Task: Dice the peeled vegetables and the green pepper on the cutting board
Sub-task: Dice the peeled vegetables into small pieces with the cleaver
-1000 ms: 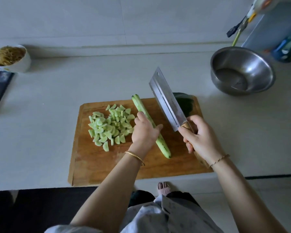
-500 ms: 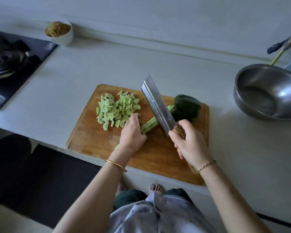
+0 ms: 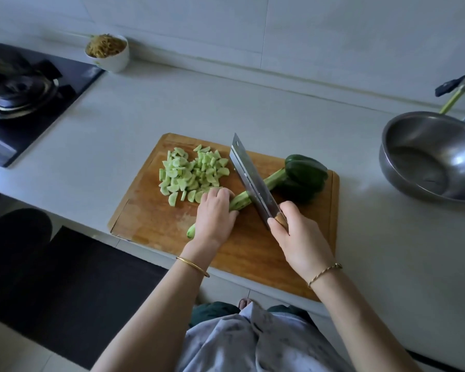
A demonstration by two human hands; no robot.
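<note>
On the cutting board [image 3: 156, 218], the left hand [image 3: 215, 216] curls over the peeled vegetable [image 3: 240, 202]; the right hand [image 3: 298, 237] grips the cleaver [image 3: 250, 181] across it. Keep the knuckles forward and space cuts evenly. The green pepper [image 3: 306, 173] lies far right.

our left hand [image 3: 214, 218] holds the peeled vegetable [image 3: 240, 202] on the cutting board [image 3: 159, 224]; our right hand [image 3: 300, 244] grips the cleaver [image 3: 250, 181] across it. diced pieces [image 3: 191, 175] lie at ten o'clock, the green pepper [image 3: 305, 173] at two o'clock.

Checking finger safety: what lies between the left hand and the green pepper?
Head view: the cleaver, its blade crossing the peeled vegetable.
</note>
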